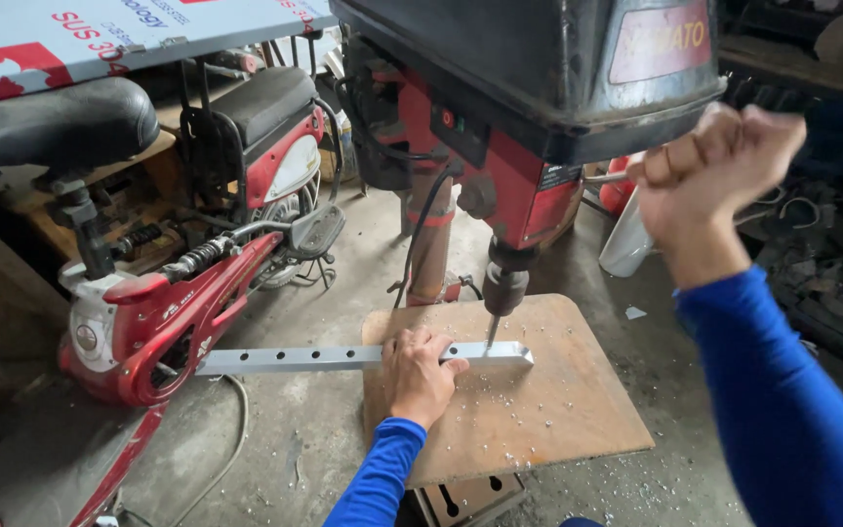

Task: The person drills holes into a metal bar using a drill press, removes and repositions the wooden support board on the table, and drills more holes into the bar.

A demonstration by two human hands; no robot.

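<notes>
My left hand presses down on a long grey metal bar with several holes along it. The bar lies across a brown wooden board under a red and black drill press. The drill bit touches the bar near its right end, just right of my fingers. My right hand is closed in a fist around the press's feed handle at the machine's right side. Both arms wear blue sleeves. Metal chips lie scattered on the board.
A red electric bike with a black seat stands at the left, close to the bar's free end. A white sheet lies above it. A white container and scrap clutter sit at the right on the concrete floor.
</notes>
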